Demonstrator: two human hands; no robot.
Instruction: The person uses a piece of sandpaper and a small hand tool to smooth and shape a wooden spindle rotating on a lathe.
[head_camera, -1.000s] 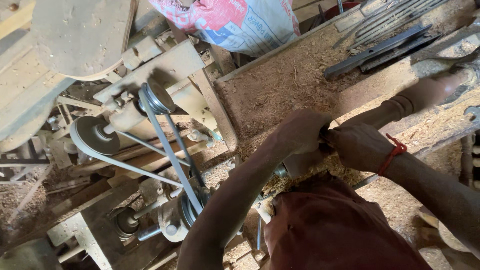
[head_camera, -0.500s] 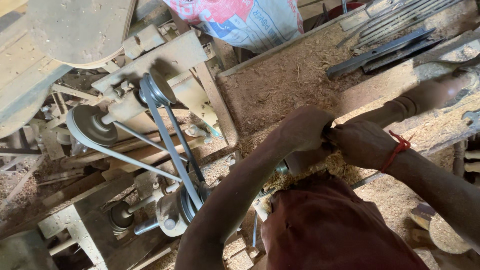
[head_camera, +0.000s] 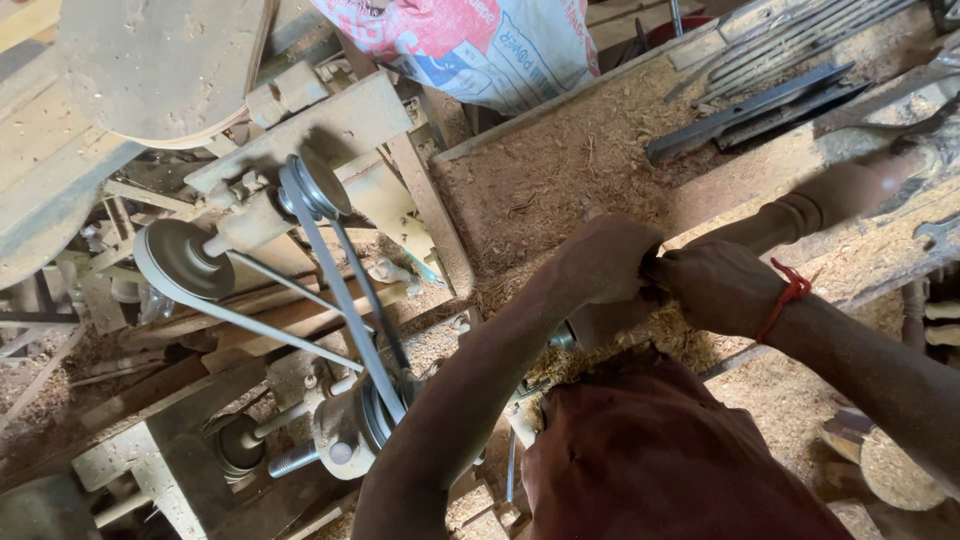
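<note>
My left hand (head_camera: 605, 262) and right hand (head_camera: 715, 288) meet, both apparently clamped on the turned wooden spindle (head_camera: 800, 210) above the sawdust-covered table (head_camera: 540, 180).

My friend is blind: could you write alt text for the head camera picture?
Seen from above, a person's left hand and right hand grip one end of a turned wooden spindle on a sawdust-covered lathe bed. Belts and pulleys stand left.

Belt pulleys (head_camera: 300, 190) left — sawdust bed (head_camera: 560, 170) right; sack (head_camera: 480, 40) behind, turned spindle (head_camera: 840, 195) across it.
</note>
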